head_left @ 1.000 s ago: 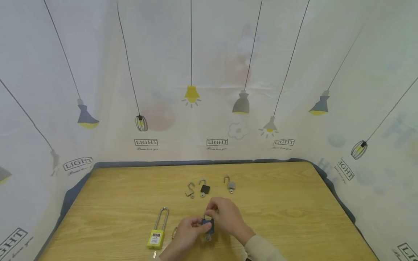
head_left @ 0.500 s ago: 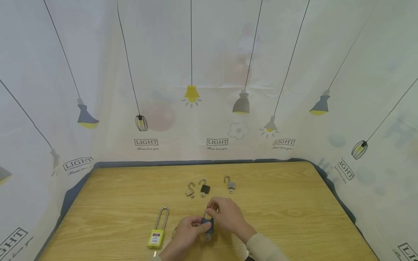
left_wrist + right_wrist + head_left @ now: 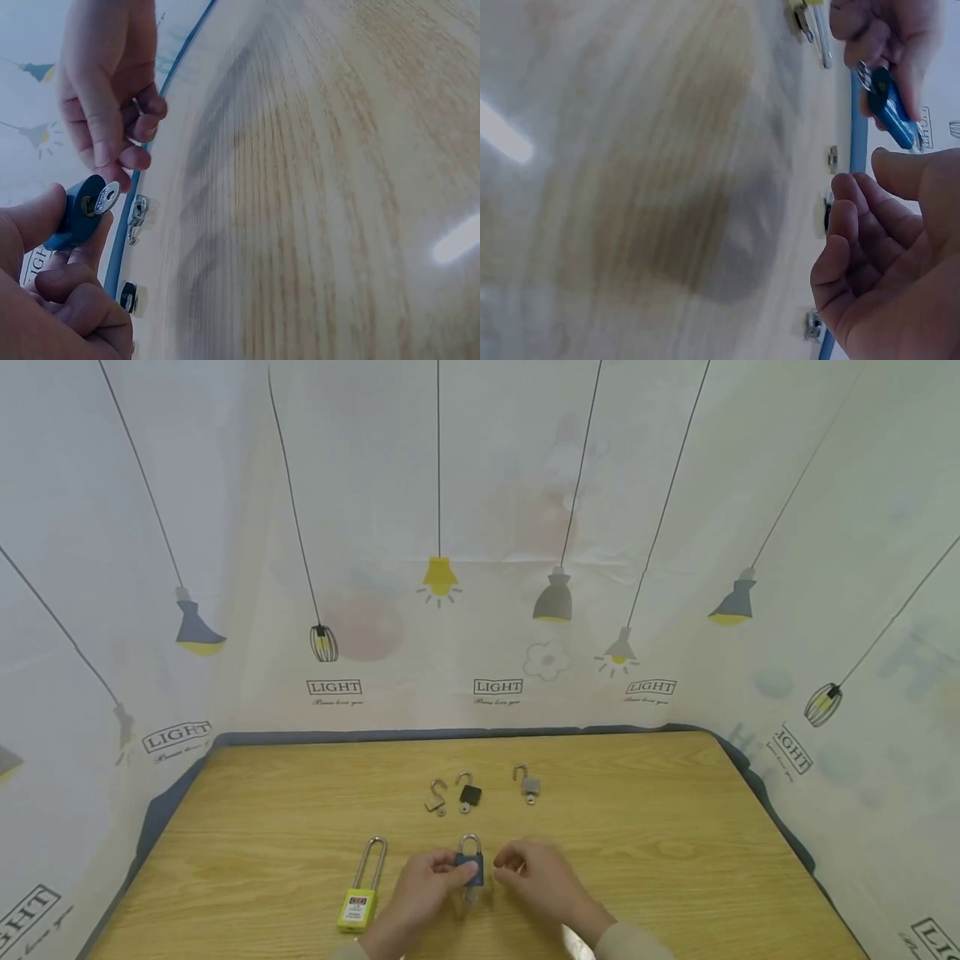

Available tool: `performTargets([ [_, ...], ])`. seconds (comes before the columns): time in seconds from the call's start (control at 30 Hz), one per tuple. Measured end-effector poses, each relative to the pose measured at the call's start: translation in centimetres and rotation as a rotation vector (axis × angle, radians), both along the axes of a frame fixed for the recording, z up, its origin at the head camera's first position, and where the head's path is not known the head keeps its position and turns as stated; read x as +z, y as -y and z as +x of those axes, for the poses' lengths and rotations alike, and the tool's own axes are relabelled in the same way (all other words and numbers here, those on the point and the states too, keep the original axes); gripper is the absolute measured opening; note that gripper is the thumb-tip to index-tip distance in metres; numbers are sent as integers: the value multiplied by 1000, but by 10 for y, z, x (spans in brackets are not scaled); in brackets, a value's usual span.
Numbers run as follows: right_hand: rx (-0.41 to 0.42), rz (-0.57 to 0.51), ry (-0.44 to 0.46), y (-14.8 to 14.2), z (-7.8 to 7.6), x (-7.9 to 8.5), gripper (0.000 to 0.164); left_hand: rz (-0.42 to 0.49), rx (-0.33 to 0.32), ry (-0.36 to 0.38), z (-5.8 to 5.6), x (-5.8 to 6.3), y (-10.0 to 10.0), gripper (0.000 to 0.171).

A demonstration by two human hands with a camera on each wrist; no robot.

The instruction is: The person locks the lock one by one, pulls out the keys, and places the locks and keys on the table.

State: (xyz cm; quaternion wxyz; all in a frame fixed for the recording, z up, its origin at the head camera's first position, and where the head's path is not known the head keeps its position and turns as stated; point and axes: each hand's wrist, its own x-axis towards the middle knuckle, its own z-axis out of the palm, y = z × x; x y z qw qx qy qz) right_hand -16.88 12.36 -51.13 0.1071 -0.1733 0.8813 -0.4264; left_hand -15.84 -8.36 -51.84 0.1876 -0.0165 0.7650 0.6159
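My left hand (image 3: 423, 887) pinches a blue padlock (image 3: 478, 876) by its body, thumb across the front. Its silver shackle (image 3: 470, 840) arches upward above the body. From the keyhole at the bottom sticks a silver key (image 3: 109, 196), plain in the left wrist view. Just right of the padlock, my right hand (image 3: 542, 878) is apart from it, fingers loosely bent around nothing. In the right wrist view, the right hand (image 3: 900, 247) shows its bare palm side, with the blue padlock (image 3: 891, 112) beyond the fingertips.
A yellow long-shackle padlock (image 3: 357, 908) lies left of my left hand. Farther back on the wooden table (image 3: 660, 827) are three small padlocks with raised shackles and keys: a brass-toned one (image 3: 434, 804), a black one (image 3: 471, 795) and a grey one (image 3: 531, 787).
My right hand has let go of the shackle and moved right and toward me. The blue padlock has shifted slightly left in my left hand, its shackle now uncovered.
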Motion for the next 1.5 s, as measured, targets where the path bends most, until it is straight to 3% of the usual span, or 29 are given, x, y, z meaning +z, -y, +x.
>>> performTargets([
  [0.27, 24, -173, 179, 13, 20, -15, 17, -25, 31, 13, -3, 3, 0, 40],
  [0.43, -36, -328, 279, 24, 25, -25, 21, -24, 41, 20, -5, 2, -1, 39],
  [0.63, -148, -448, 317, 35, 29, -28, 25, -15, 46, 9, -5, -1, -2, 38],
  [0.87, -204, -471, 345, 39, 30, -28, 28, -3, 46, 6, -4, 0, -3, 39],
  [1.23, -261, -462, 325, 41, 31, -25, 29, -3, 46, 6, -4, 6, -4, 39],
  [1.5, -274, -466, 316, 42, 32, -25, 26, 0, 46, 12, -6, 4, -4, 40],
])
